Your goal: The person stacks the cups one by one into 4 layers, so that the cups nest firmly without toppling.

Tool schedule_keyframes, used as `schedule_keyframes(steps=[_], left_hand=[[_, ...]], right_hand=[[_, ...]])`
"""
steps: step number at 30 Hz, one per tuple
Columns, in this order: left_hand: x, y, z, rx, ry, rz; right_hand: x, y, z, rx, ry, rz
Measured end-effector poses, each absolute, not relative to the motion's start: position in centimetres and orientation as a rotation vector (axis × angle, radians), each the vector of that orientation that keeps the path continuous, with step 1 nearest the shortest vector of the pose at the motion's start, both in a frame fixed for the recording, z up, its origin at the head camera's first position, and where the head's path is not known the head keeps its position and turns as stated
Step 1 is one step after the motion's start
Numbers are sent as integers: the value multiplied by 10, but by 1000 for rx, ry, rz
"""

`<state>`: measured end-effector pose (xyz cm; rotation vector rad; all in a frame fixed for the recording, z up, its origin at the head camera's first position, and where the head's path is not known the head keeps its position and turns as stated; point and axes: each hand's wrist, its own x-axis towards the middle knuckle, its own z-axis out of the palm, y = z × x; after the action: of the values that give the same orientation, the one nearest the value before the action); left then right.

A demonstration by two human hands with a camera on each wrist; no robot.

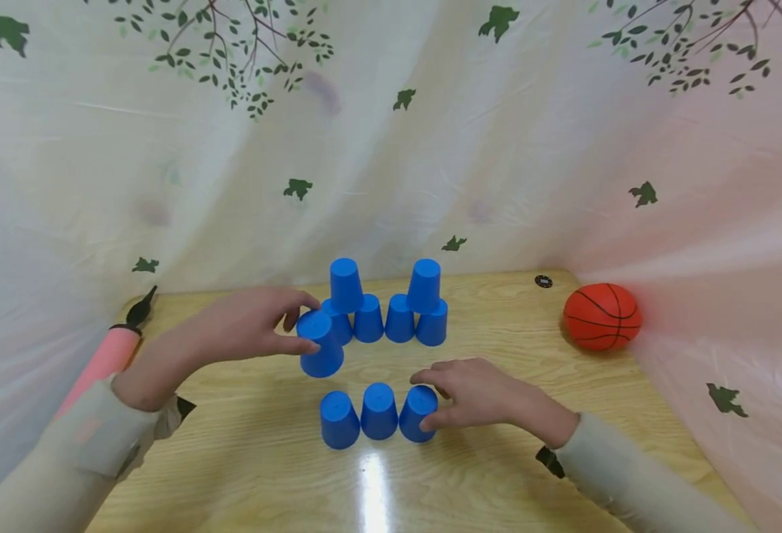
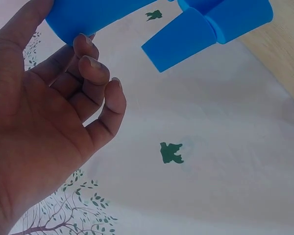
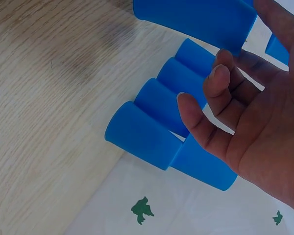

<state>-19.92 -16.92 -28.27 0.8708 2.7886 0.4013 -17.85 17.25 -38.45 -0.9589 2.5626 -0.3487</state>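
Several blue cups stand upside down on the wooden table (image 1: 497,459). At the back, a row of cups (image 1: 384,320) carries two more cups (image 1: 346,285) on top. My left hand (image 1: 300,326) pinches a single blue cup (image 1: 322,352) by its top, just left of and in front of that stack. The left wrist view shows this cup (image 2: 88,17) against my curled fingers (image 2: 95,73). Nearer to me is a row of three cups (image 1: 378,413). My right hand (image 1: 439,400) grips its rightmost cup (image 1: 417,414) between thumb and fingers; in the right wrist view this cup (image 3: 196,19) lies above the fingers (image 3: 213,83).
An orange basketball (image 1: 602,316) rests at the table's right rear, by the leaf-printed curtain (image 1: 497,163). A pink pump (image 1: 100,363) with a black tip leans at the left edge. A small black disc (image 1: 544,281) lies near the back edge.
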Motion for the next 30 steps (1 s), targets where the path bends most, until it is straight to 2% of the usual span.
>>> schedule_keyframes(steps=[30], left_hand=[[-256,-130,-265,943,2801,364]], right_hand=[[-179,170,-384,-934,2558,-372]])
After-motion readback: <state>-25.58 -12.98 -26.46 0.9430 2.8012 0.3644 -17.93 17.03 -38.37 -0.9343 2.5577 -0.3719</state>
